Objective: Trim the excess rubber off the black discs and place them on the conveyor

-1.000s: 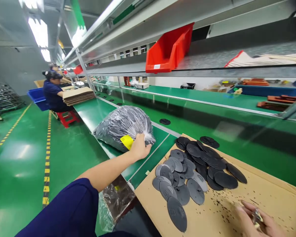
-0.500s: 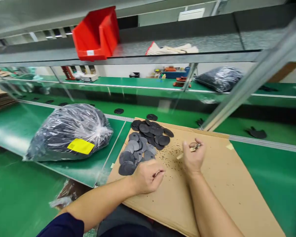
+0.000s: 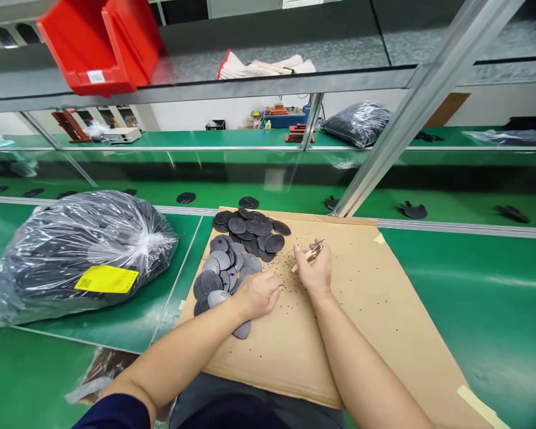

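Note:
My left hand (image 3: pixel 259 295) is low over the cardboard sheet (image 3: pixel 366 333), palm down, beside the lower right of the grey discs (image 3: pixel 223 259). Its fingers are curled together; anything in them is hidden. A grey disc (image 3: pixel 242 330) shows partly under my left wrist. To the right, my right hand (image 3: pixel 316 271) is closed around small nippers (image 3: pixel 311 255) with pale handles and a metal tip. Tiny black bits (image 3: pixel 295 292) lie scattered on the cardboard between and around both hands. A pile of darker discs (image 3: pixel 254 229) lies behind the grey ones.
At left lies a clear plastic bag of dark pieces (image 3: pixel 93 238) with a yellow label (image 3: pixel 107 279). A slanted metal post (image 3: pixel 384 137) rises at the cardboard's back edge. Overhead, a shelf carries a red bin (image 3: pixel 107 47) and white gloves (image 3: pixel 268 67). Black parts (image 3: pixel 413 210) lie on the green strip behind.
The view has shifted right. My left hand has turned from a raised fist to palm down near the cardboard. My right hand, still around the nippers, is closer to it.

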The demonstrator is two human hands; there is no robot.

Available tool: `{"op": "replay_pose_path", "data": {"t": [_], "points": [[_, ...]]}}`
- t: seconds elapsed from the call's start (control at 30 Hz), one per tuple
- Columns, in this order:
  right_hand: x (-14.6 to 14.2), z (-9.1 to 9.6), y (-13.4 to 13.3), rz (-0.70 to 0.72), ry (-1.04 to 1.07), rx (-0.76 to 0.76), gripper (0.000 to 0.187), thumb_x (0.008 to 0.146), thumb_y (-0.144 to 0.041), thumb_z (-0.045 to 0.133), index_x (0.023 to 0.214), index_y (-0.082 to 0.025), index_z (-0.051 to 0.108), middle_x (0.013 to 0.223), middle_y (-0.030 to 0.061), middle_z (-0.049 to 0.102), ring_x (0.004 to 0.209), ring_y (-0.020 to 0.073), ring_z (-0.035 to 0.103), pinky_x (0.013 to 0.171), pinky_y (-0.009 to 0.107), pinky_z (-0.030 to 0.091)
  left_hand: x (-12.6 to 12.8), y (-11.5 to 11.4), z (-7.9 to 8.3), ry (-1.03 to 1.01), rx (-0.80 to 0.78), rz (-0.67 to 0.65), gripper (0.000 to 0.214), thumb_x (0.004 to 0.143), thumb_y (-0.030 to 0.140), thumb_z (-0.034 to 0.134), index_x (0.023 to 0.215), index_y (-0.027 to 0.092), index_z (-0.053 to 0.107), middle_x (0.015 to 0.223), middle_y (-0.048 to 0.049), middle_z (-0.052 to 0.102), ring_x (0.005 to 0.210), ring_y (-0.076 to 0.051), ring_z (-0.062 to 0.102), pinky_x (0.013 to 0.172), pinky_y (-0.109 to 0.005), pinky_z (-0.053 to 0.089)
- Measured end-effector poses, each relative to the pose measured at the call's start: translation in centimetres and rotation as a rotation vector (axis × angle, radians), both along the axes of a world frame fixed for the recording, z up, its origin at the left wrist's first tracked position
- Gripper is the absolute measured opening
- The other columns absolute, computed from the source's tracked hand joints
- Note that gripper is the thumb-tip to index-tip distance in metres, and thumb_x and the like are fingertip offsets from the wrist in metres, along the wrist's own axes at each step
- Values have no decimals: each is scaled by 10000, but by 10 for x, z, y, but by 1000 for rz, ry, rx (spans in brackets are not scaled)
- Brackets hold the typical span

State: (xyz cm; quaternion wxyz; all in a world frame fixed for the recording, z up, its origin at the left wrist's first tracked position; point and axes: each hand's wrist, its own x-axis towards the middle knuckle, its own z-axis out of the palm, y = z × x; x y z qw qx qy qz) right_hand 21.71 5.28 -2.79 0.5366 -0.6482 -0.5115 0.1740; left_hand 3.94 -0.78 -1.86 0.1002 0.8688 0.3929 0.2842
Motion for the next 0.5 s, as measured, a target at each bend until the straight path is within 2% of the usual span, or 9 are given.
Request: {"op": "replay_pose_path", "data": {"t": [0.17,0.3,0.4,0.5], "points": [[4,-1,-2,20,85,-12,640,743,-521,619,1225,-134,451,1128,147,544,1051,275,537,955,458,414,1,7,1,-117,5,34,155,868,193,479,903,190,630,855,-64,652,791,-173,622,734,-295,521],[6,0,-3,-3,261,59,548,799,-480,563,1216,-143,449,1088,124,578,1007,244,573,947,437,433,1,4,5,-283,-26,63,152,874,205,484,879,189,635,809,-62,636,747,-162,603,702,-291,510],[6,2,-5,-14,328,122,459,825,-473,540,1146,-147,502,1086,119,603,996,229,589,956,425,429,-1,2,9,-391,-97,120,145,874,240,507,871,190,644,795,-57,623,654,-141,568,627,-275,489],[4,1,-6,-4,337,101,393,823,-468,556,1065,-158,563,1082,106,618,989,223,593,961,423,425,-7,4,8,-451,-141,155,146,869,261,524,870,188,651,818,-60,629,630,-132,557,595,-265,476]]}}
